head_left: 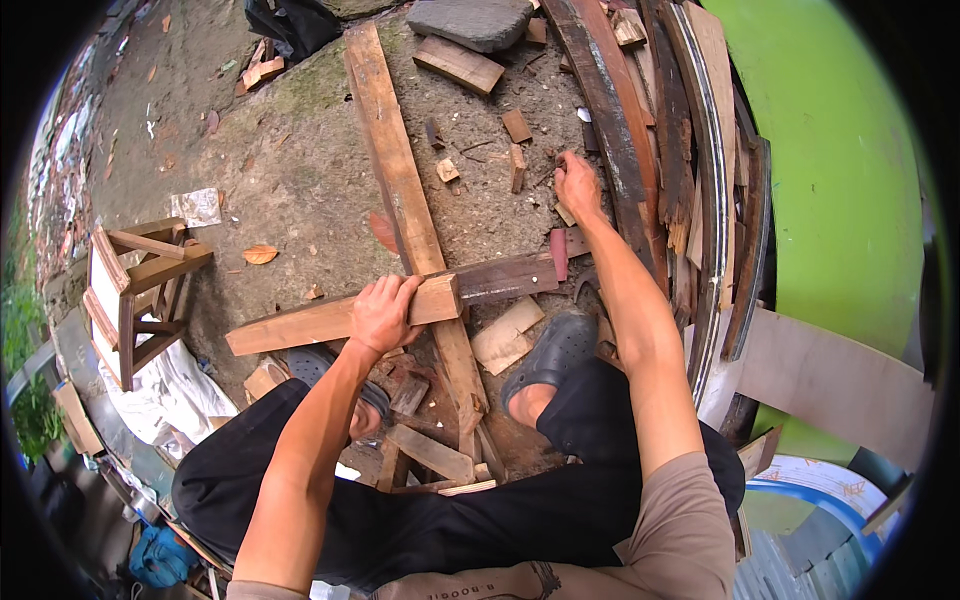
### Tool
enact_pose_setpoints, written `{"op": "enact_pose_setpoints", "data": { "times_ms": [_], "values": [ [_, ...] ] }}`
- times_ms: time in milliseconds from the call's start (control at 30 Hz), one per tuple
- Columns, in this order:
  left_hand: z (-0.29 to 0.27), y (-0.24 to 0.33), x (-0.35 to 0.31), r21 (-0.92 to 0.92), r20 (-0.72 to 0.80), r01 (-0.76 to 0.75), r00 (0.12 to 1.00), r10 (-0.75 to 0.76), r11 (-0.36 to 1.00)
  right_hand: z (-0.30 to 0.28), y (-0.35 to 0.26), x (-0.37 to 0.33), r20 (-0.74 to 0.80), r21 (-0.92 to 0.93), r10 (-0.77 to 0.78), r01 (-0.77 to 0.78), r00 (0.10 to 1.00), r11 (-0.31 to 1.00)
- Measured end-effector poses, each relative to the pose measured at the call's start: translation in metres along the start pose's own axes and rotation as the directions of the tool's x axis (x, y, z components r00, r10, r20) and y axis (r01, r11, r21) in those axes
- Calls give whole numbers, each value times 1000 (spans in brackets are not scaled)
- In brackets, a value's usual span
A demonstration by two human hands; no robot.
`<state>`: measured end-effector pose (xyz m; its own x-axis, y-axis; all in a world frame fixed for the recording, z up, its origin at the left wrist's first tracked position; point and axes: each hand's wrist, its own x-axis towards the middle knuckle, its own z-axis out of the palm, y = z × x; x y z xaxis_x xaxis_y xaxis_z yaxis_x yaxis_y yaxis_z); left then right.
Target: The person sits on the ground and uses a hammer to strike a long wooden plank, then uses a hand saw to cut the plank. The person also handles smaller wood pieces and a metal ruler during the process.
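Note:
My left hand (385, 312) is wrapped over a short squared wooden block (290, 328), near its right end. The block lies across a long wooden beam (400, 180) that runs away from me on the ground. Just right of the block, a darker plank (508, 277) also lies crosswise, with a reddish piece (559, 254) at its far end. My right hand (580, 187) reaches forward to the ground beside small wood offcuts. Its fingers are curled downward and pressed together; what they hold, if anything, is hidden. A wood offcut (517, 168) lies left of it.
Long boards (620, 130) are stacked along the right, before a green surface (820, 170). At the far end sits a grey stone slab (470, 22) by a wood block (458, 64). A small wooden frame (150, 270) stands left. Scraps lie around my shoes (552, 355).

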<state>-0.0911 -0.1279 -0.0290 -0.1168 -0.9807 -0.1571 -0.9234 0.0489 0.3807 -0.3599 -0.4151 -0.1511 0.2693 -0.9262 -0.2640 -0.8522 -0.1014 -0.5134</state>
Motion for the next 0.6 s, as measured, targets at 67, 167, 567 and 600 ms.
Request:
{"op": "enact_pose_setpoints", "data": {
  "times_ms": [67, 167, 567, 600],
  "values": [
    [-2, 1, 1, 5, -1, -4, 1000, 4, 1000, 3, 1, -6, -7, -9, -33, 33, 999, 999],
    [-1, 1, 3, -17, -10, -10, 1000, 10, 1000, 10, 4, -18, 141, 91, -21, 8, 990, 996],
    [0, 0, -3, 9, 14, 20, 1000, -20, 1000, 7, 4, -37, 218, 345, 248, -312, 944, 885],
    [0, -1, -2, 8, 15, 18, 1000, -18, 1000, 10, 1, -31, 208, 382, 289, -349, 935, 856]
  ]
}}
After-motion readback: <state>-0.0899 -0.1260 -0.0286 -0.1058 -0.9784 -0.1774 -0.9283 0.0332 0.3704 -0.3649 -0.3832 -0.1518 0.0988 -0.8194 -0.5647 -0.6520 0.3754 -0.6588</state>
